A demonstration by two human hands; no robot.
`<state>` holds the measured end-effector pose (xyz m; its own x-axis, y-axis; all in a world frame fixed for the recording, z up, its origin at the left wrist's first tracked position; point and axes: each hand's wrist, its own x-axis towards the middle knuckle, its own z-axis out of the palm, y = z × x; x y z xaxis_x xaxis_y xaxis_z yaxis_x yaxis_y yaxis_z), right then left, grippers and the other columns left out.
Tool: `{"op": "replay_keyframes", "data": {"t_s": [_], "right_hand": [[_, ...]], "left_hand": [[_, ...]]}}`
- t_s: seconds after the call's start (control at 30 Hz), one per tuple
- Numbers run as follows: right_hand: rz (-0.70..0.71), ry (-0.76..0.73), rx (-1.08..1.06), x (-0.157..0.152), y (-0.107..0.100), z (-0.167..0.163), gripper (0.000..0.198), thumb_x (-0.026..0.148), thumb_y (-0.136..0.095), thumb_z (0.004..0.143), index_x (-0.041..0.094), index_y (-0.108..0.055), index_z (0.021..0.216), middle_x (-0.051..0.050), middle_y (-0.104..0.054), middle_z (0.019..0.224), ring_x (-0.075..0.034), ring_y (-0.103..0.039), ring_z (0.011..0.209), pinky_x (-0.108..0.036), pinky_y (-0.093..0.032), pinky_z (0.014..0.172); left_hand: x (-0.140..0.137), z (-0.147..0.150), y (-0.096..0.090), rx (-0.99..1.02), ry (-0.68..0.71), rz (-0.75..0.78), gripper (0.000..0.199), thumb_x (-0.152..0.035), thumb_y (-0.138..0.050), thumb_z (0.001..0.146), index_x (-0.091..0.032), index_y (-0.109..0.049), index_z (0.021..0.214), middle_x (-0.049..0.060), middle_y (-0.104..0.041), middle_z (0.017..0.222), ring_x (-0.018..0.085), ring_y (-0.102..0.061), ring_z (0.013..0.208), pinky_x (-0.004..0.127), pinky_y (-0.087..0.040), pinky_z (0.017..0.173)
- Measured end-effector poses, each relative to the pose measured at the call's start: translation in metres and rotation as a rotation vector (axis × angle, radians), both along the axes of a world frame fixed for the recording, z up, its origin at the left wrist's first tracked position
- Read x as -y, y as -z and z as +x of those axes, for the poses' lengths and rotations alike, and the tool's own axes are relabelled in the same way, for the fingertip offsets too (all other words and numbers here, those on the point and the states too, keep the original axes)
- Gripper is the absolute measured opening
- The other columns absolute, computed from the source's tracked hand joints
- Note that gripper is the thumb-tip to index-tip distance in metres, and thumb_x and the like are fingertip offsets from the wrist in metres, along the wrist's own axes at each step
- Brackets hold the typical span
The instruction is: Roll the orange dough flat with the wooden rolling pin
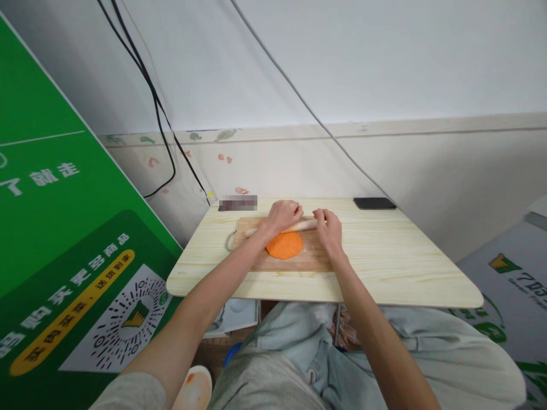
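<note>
A flat, round sheet of orange dough (285, 246) lies on a wooden cutting board (316, 262). Across its far edge rests a pale wooden rolling pin (308, 225), slightly tilted, higher at the right. My left hand (285, 214) is closed over the pin near its middle, and my left forearm covers part of the board. Toward the pin's right end, my right hand (328, 226) has its fingers curled around it. A metal handle (229, 240) sticks out at the board's left side.
The board sits on a light wood-grain table (397, 262). A black phone (374, 203) lies at the back right, and a blurred dark item (237, 203) at the back left. A green sign (85, 228) stands left. Cables (149, 85) hang along the wall behind.
</note>
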<state>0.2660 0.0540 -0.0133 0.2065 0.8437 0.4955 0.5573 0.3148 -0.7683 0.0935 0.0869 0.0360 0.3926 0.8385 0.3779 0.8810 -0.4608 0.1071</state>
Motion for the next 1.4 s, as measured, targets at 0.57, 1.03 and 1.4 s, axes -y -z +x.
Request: {"op": "replay_keyframes", "data": {"t_s": [0.57, 1.03, 1.4], "right_hand": [[-0.106, -0.097, 0.231, -0.002, 0.004, -0.002, 0.041, 0.045, -0.047, 0.104, 0.025, -0.066, 0.073, -0.009, -0.077, 0.083, -0.022, -0.062, 0.076, -0.033, -0.04, 0.073], [-0.112, -0.1, 0.261, -0.005, 0.005, -0.001, 0.04, 0.039, -0.046, 0.105, 0.024, -0.069, 0.075, -0.008, -0.078, 0.083, -0.022, -0.066, 0.077, -0.032, -0.041, 0.074], [-0.108, -0.109, 0.2, -0.003, 0.004, -0.002, 0.039, 0.043, -0.046, 0.106, 0.025, -0.07, 0.08, -0.01, -0.081, 0.09, -0.024, -0.07, 0.083, -0.033, -0.043, 0.079]], "left_hand": [[0.024, 0.003, 0.003, -0.049, 0.058, 0.037, 0.041, -0.03, -0.046, 0.111, -0.014, -0.08, 0.097, 0.016, -0.081, 0.102, 0.025, -0.075, 0.096, 0.037, -0.052, 0.093], [0.071, -0.012, 0.019, -0.083, -0.122, 0.004, 0.048, -0.047, -0.033, 0.115, -0.02, -0.071, 0.127, 0.017, -0.072, 0.13, 0.032, -0.06, 0.123, 0.049, -0.045, 0.104], [0.065, -0.038, 0.017, -0.064, -0.184, -0.112, 0.049, -0.054, -0.032, 0.115, -0.024, -0.07, 0.129, 0.014, -0.072, 0.133, 0.032, -0.057, 0.131, 0.049, -0.044, 0.108]]}}
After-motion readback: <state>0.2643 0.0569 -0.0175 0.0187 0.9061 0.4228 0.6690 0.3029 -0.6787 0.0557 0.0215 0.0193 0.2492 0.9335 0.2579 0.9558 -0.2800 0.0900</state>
